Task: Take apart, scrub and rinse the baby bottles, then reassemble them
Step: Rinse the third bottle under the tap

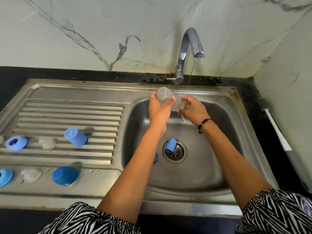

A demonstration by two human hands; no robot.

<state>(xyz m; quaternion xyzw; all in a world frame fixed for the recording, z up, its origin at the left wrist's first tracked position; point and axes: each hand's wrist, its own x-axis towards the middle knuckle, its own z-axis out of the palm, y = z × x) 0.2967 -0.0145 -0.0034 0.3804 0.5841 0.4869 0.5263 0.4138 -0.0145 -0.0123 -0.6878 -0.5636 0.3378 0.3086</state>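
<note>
A clear baby bottle body (166,97) lies tilted over the sink basin (216,135), its base up and to the left. My left hand (158,108) grips its base end. My right hand (194,109) holds its mouth end under a thin stream from the tap (189,48). Water spills from the bottle into the basin. A blue cap (170,146) lies on the drain, and a blue piece (156,156) shows beside my left forearm. On the drainboard stand two blue caps (75,136) (65,175), two blue collars (16,142) (5,177) and two clear teats (47,143) (30,174).
A bottle brush (276,130) with a white handle lies on the black counter right of the sink. The marble wall rises behind the tap and at the right. The ridged drainboard (67,112) takes up the left half.
</note>
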